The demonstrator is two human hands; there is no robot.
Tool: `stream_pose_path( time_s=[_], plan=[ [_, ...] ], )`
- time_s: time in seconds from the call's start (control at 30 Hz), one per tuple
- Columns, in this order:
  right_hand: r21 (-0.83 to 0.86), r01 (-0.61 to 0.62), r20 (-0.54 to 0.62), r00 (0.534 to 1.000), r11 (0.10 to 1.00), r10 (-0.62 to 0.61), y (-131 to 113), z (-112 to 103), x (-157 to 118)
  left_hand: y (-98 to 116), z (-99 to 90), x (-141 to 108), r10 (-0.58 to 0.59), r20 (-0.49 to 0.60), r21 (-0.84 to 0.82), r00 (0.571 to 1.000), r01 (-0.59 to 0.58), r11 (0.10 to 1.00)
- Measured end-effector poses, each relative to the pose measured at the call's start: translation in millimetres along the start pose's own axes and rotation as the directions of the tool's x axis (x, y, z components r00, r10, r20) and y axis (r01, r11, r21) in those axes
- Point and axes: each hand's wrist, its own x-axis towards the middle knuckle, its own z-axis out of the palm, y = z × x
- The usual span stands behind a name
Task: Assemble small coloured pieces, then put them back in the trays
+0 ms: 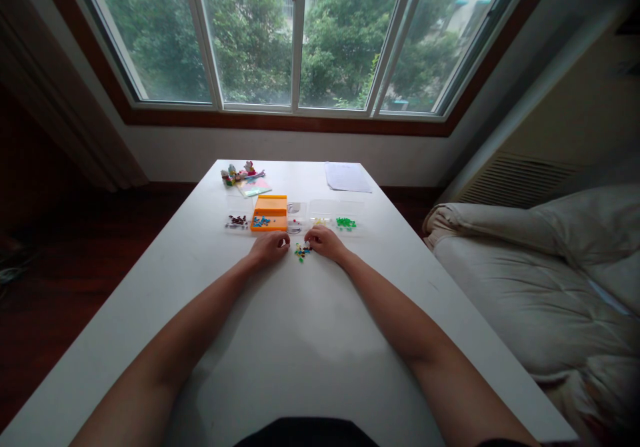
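Note:
A small mixed pile of tiny beads or brick-like pieces (301, 252) in green, yellow, blue and brown lies on the white table between my hands. My left hand (270, 247) rests just left of the pile, its fingers curled in; anything inside them is too small to make out. At the pile's upper right edge, the fingertips of my right hand (325, 241) are pinched together, and what they grip cannot be made out. Behind my left hand lies an opened orange case (270, 204) with blue pieces (261, 221) in its front half.
Clear boxes hold dark brown pieces (237, 221), pale yellow pieces (319, 221) and green pieces (346, 223). Colourful figures (243, 172) and a pastel card (255, 187) are at the back left, paper sheets (347, 177) at the back right. A beige sofa (530, 273) flanks the table (300, 353).

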Motion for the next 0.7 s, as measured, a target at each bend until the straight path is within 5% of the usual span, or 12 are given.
stream_pose_path(
  time_s=[0.2,0.7],
  plan=[
    [-0.026,-0.018,-0.003,1.0,0.999,0.018,0.2,-0.9,-1.0,-5.0,3.2,2.3,-0.078,-0.029,-0.074,0.997,0.076,0.994],
    [-0.057,-0.021,-0.004,1.0,0.998,0.021,4.3,4.0,-0.2,-12.7,4.9,2.8,0.02,0.003,-0.082,1.0,-0.02,0.996]
  ],
)
